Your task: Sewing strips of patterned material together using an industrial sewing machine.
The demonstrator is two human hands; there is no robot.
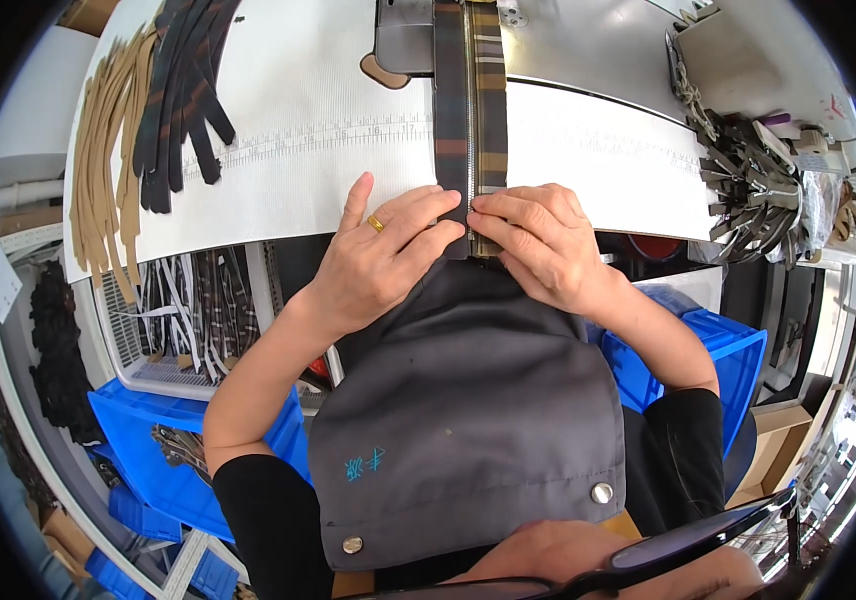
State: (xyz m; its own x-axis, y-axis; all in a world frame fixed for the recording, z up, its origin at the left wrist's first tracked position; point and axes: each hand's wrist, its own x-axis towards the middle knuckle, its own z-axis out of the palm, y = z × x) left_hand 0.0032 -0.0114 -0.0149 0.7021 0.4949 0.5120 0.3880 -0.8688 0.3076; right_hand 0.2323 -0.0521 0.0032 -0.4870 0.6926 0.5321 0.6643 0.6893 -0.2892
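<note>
A metal-toothed zipper (470, 110) runs toward me over the white table, between a dark strip with faint reddish bands (450, 130) and a brown plaid strip (491, 110). My left hand (378, 255) pinches the near end of the dark strip between thumb and fingertips, its little finger raised and a gold ring on one finger. Close beside it, my right hand (548, 245) grips the zipper and the plaid strip's edge with thumb and fingers. The fingertips hide part of the zipper's near end, which hangs at the table's front edge.
Bundles of tan strips (108, 150) and dark strips (183, 100) lie at the table's left. Behind my hands is a metal plate (588, 50). More strips (763, 200) hang at the right edge. Blue bins (153, 450) and a white basket (133, 370) stand below.
</note>
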